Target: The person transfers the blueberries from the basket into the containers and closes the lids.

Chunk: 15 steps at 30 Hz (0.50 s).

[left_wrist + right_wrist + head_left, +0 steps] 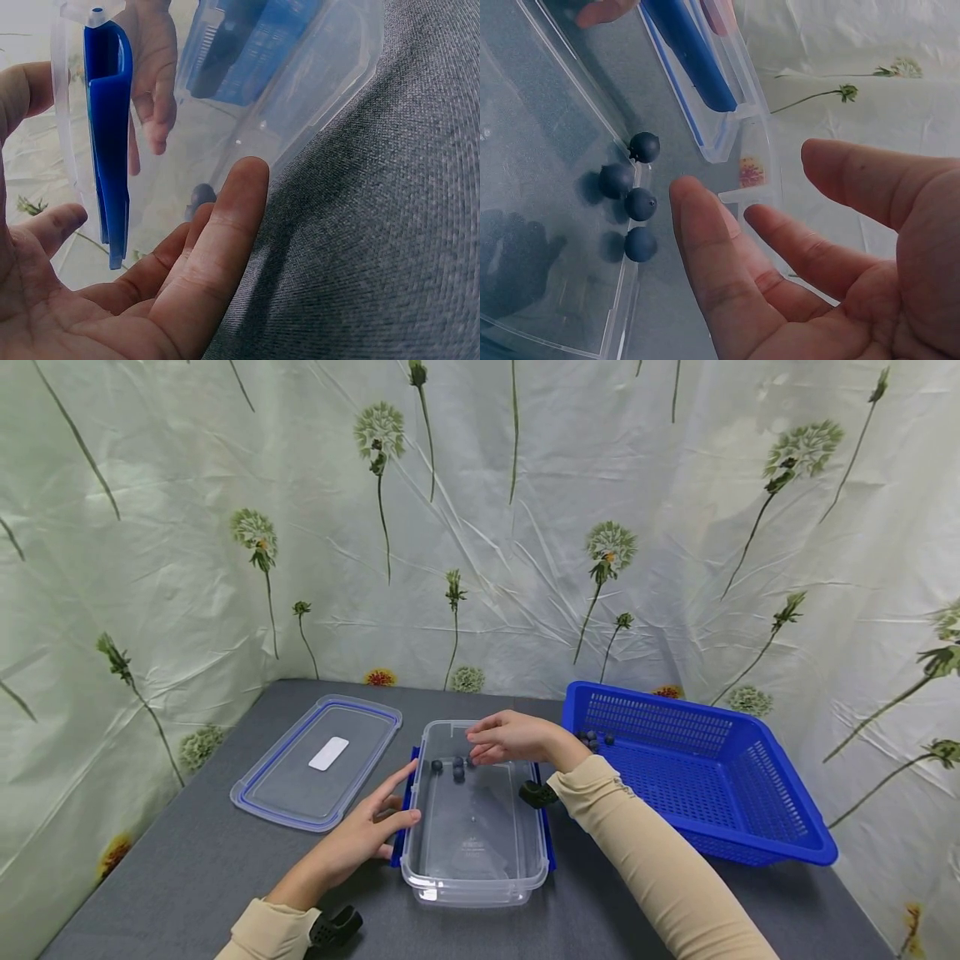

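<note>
A clear plastic food container [480, 827] with blue side latches stands in front of me. Several blueberries [640, 204] lie on its floor, toward the far end. Above them hovers my right hand [513, 737], its fingers loosely extended and holding nothing. My left hand [365, 829] rests against the container's left side, fingers spread around the blue latch [110, 150] and thumb near the rim. In the left wrist view its fingertips lie along the outside of the clear wall. More blueberries [592, 742] sit in the left corner of a blue perforated basket [697, 777] on the right.
The container's clear lid [300, 785], with a blue seal and a white label, lies flat on the left. All of it stands on a dark grey table cloth [165, 868]. Behind hangs a pale curtain [487, 527] printed with dandelions.
</note>
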{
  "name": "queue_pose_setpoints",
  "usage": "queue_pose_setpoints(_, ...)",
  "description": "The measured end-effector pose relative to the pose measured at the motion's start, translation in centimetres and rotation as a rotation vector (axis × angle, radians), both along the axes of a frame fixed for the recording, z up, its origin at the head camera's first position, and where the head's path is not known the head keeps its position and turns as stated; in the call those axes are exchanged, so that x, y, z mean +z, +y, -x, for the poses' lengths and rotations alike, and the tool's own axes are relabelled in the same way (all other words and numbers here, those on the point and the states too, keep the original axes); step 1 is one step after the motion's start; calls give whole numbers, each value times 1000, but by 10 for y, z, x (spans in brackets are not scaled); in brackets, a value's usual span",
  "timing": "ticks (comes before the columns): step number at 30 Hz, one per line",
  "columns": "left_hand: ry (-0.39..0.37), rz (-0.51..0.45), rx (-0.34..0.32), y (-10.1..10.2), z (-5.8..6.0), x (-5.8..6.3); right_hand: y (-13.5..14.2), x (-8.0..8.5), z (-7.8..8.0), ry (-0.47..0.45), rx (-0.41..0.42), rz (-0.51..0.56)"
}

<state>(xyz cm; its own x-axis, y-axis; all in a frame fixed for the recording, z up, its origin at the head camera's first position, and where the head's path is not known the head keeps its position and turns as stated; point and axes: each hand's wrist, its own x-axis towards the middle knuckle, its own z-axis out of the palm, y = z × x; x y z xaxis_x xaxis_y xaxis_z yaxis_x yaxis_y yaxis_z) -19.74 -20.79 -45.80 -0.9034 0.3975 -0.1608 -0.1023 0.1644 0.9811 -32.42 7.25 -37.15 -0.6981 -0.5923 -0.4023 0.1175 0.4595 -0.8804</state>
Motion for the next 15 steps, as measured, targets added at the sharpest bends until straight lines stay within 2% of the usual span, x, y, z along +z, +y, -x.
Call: queue_pose_setpoints(15, 3, -12, -15, 0, 1, 0, 18, 11, 0, 4, -36, 32)
